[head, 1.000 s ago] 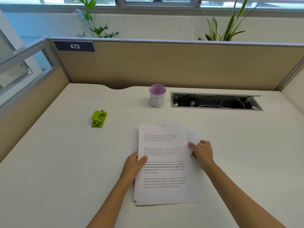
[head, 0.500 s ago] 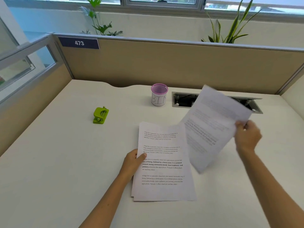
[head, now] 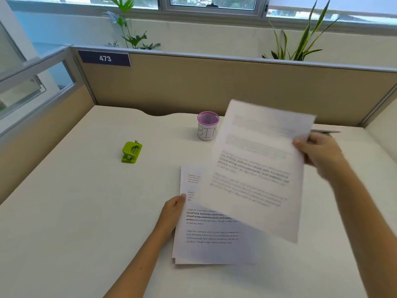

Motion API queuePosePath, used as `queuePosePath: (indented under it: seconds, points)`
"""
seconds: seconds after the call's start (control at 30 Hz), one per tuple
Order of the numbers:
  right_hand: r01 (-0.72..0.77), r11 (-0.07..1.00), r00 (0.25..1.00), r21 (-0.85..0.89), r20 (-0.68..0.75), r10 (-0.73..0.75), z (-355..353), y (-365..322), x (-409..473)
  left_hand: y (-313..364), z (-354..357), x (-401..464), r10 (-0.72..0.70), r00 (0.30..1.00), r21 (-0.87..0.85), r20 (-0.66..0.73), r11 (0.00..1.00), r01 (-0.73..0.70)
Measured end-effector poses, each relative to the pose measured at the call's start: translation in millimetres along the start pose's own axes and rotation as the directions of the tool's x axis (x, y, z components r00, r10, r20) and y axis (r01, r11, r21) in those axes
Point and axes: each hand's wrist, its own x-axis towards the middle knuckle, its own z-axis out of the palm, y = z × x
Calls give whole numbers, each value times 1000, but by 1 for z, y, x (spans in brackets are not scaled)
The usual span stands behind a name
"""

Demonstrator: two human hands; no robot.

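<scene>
A small stack of printed sheets point(head: 206, 244) lies on the white desk point(head: 75, 211) in front of me. My left hand point(head: 171, 214) rests on the stack's left edge, thumb on the top page. My right hand point(head: 318, 153) pinches the right edge of one loose printed sheet point(head: 257, 168), lifted in the air above the stack's right half and blurred by motion. That sheet hides the upper right of the stack.
A pink mesh cup marked BIN point(head: 207, 125) stands at the back centre, partly behind the lifted sheet. A green hole punch point(head: 131, 152) sits to the left. Beige partition walls point(head: 193, 87) enclose the desk at the back and sides. The cable slot is mostly hidden by the sheet.
My right hand pulled one sheet out from under the stack, lifted it to the right, and now swings it back leftward over the stack. My left hand stayed on the stack.
</scene>
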Motion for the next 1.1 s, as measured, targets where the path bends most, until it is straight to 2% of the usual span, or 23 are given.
queuePosePath:
  seconds: [0.1,0.2,0.27,0.33,0.4,0.5,0.57,0.63,0.73,0.8,0.87,0.93,0.97,1.03,1.1]
  points:
    - [-110,991,989,-80,93,118,47,34,-18,7,-1,-2,-67,998,-32,-7,997,67]
    - [-155,965,974,-211,133,186,83,69,-33,13,-2,1,-114,993,-63,-1,991,114]
    - [-128,946,974,-299,144,178,99,85,-40,16,-3,1,-114,993,10,17,993,113]
    - [-85,926,976,-368,158,152,108,97,-46,12,-3,3,-48,999,86,-13,995,49]
    - [-88,925,969,-371,183,165,111,107,-51,10,-1,3,31,998,148,-58,989,-22]
    - [-83,925,959,-371,223,175,107,116,-59,14,4,3,-21,994,176,-105,984,39]
    - [-64,930,951,-362,259,166,104,121,-65,14,5,5,15,998,263,-65,965,3]
    - [-55,943,948,-329,280,153,102,124,-70,13,8,4,54,999,345,1,937,-52]
    - [-98,965,963,-244,220,153,100,131,-79,11,14,2,112,993,382,-41,920,-88]
    - [-141,975,981,-169,108,160,97,135,-85,16,15,-2,151,987,344,-63,931,-120]
    - [-214,976,974,25,78,212,91,132,-90,20,10,-5,159,986,226,-48,963,-145]
    - [-317,914,939,255,218,265,81,122,-94,30,5,-10,152,988,44,13,987,-152]
    - [-351,884,914,310,321,250,76,115,-95,37,3,-13,169,985,-25,45,986,-168]
    - [-342,886,875,314,451,178,68,94,-101,53,-1,-20,241,968,-74,73,969,-236]
    - [-225,930,906,289,414,90,65,72,-106,73,-4,-26,348,937,-69,40,936,-345]
